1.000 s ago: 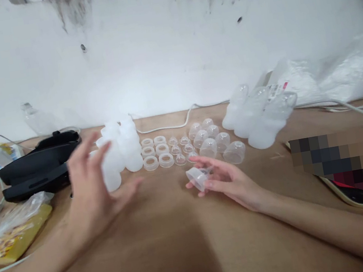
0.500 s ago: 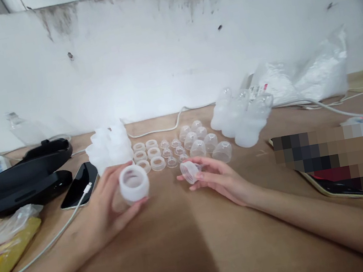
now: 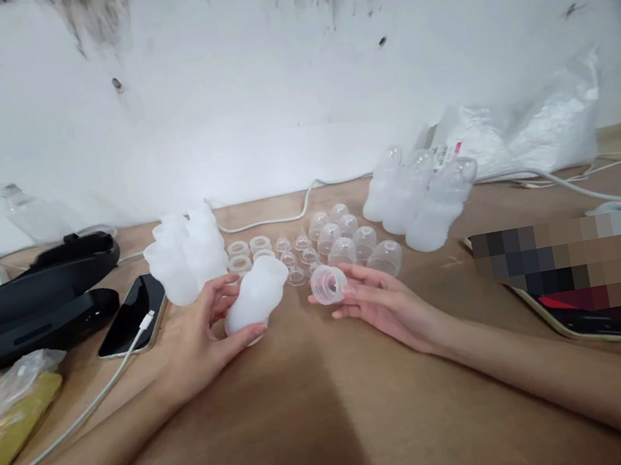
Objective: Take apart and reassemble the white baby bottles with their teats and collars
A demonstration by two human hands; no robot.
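Note:
My left hand (image 3: 209, 337) is wrapped round a milky white baby bottle (image 3: 255, 297), which tilts so its neck points up and right. In my right hand (image 3: 394, 302) is a clear threaded collar ring (image 3: 329, 284), its open side facing left and towards me; a nipple seems to sit inside it. The two parts are apart. Just behind the hands stand loose collar rings (image 3: 238, 248), clear nipples (image 3: 287, 260) and clear dome caps (image 3: 364, 239) in rows. White bottles without tops (image 3: 187, 257) cluster behind my left hand.
Bottles with clear tops (image 3: 425, 205) stand at the back right, before a plastic bag (image 3: 554, 120). On the left lie a phone (image 3: 132, 314) with a white cable across it, a black case (image 3: 37, 290) and a yellow packet (image 3: 15, 425). Another phone (image 3: 592, 316) lies at right.
My left hand has turned the bottle from its mouth facing me to its neck pointing up and right. The right hand has turned the collar ring's open side more towards me.

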